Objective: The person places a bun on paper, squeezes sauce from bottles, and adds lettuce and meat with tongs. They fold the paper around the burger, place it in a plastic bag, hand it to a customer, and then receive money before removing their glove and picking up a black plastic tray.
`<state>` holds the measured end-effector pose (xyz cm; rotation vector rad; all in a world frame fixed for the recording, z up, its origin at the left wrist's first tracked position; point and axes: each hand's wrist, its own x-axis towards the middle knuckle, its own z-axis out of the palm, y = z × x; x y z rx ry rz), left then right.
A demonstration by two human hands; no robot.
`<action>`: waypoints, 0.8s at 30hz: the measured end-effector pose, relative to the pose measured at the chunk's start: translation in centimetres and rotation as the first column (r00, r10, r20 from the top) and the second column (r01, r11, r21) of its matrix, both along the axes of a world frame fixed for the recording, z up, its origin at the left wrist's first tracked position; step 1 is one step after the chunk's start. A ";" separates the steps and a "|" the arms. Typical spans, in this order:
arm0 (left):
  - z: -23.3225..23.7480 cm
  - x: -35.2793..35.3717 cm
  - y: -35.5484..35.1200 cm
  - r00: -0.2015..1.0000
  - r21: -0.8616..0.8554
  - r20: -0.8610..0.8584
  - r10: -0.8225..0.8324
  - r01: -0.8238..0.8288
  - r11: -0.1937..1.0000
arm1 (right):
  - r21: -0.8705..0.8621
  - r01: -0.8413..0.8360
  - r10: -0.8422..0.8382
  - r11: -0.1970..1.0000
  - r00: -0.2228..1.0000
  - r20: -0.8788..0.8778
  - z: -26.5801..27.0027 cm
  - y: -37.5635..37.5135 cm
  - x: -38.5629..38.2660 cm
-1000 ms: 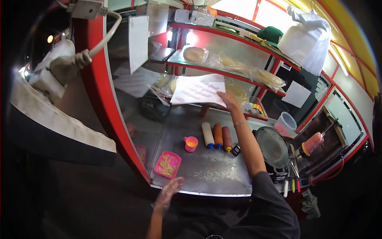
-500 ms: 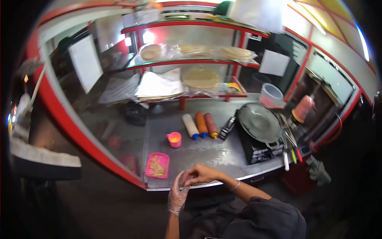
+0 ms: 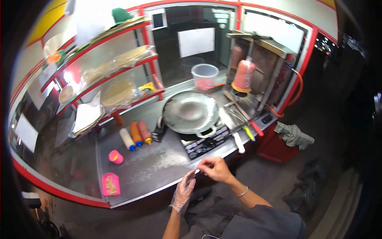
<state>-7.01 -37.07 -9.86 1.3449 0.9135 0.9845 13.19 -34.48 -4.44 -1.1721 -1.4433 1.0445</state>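
My left hand (image 3: 184, 192) wears a clear plastic glove, its fingers extended upward just in front of the steel counter edge. Bare and bent at the fingers, my right hand (image 3: 215, 169) pinches at the tips of the left glove, apparently on the thin plastic. Beyond them on the counter (image 3: 155, 171) lie three sauce bottles, white (image 3: 127, 139), orange (image 3: 135, 134) and red (image 3: 144, 132). A pink cup (image 3: 115, 157) and a pink tray (image 3: 111, 184) with food pieces are at the left.
A large pan (image 3: 191, 112) sits on a black stove (image 3: 205, 144). Knives and tongs lie right of it, near a meat spit (image 3: 243, 75). A clear tub (image 3: 205, 76) stands behind. Shelves (image 3: 107, 75) hold bagged flatbreads. A cloth (image 3: 294, 135) hangs at the right.
The view has turned right, so the counter items appear further left. My right hand has moved from the left palm to the glove's fingertips, and the left fingers have straightened.
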 end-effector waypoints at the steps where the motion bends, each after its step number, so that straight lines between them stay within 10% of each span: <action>1: -1.3 1.6 -0.4 0.993 -0.017 -0.090 -0.073 0.072 0.997 | 0.003 0.081 -0.081 0.997 0.997 -0.017 -0.6 0.3 3.2; 7: -4.2 11.2 -2.6 0.988 -0.176 -0.025 -0.151 0.145 0.974 | -0.217 -0.206 0.239 0.954 0.961 0.141 -2.0 -4.3 12.1; 11: -2.6 12.5 -1.3 0.982 -0.106 -0.006 -0.186 0.185 0.977 | -0.110 -0.152 0.139 0.982 0.983 -0.119 -4.9 -4.4 11.9; 16: -1.3 9.5 -2.1 0.972 -0.154 -0.142 -0.185 0.163 0.975 | 0.142 0.121 -0.138 0.982 0.984 0.114 -3.7 -1.6 8.9; 19: -0.7 8.0 -3.9 0.976 -0.403 -0.164 -0.142 0.065 0.913 | 0.034 -0.087 0.079 0.996 0.978 0.193 -5.5 -0.1 6.9; 21: -1.1 5.6 -4.1 0.955 -0.561 0.294 0.046 0.133 0.817 | -0.096 -0.192 0.200 0.977 0.976 0.083 -7.1 0.6 5.1; 24: 0.4 2.2 -5.0 0.843 -0.454 0.531 0.090 0.193 0.870 | -0.150 -0.456 0.431 0.877 0.886 -0.171 -7.6 1.7 2.2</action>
